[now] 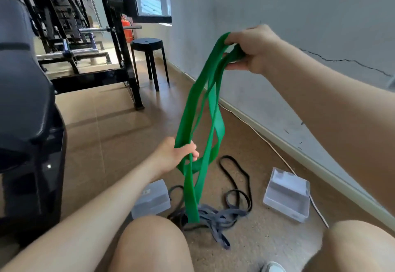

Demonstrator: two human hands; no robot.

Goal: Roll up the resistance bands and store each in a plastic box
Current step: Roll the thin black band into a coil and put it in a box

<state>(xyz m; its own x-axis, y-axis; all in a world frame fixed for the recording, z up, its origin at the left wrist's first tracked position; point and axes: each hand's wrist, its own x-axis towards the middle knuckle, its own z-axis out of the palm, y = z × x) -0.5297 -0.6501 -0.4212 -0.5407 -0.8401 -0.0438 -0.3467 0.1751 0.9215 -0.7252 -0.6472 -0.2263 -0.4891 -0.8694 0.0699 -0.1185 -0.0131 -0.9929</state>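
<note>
While the right hand (256, 49) is raised near the wall, we find its fingers curled round the top of the green band (198, 109), gripping several gathered strands. We note the left hand (173, 156) lower down, its fingers and thumb closed on a strand of the same band, partway along its length. The band hangs in loose, twisted loops between the two hands, and its lowest end reaches down onto a heap of grey bands (215, 218) on the floor (96, 132), just ahead of the person's knees. We record a thin black band (237, 177) lying in open curves beside that heap, touching it. A plastic box (151, 199), its lid apparently shut, sits on the floor just left of the heap. A second plastic box (286, 196), its lid open, sits right of the heap, toward the floor's edge along the wall, next to a white cable (267, 141). A black stool (147, 45) stands farther off by the wall.
</note>
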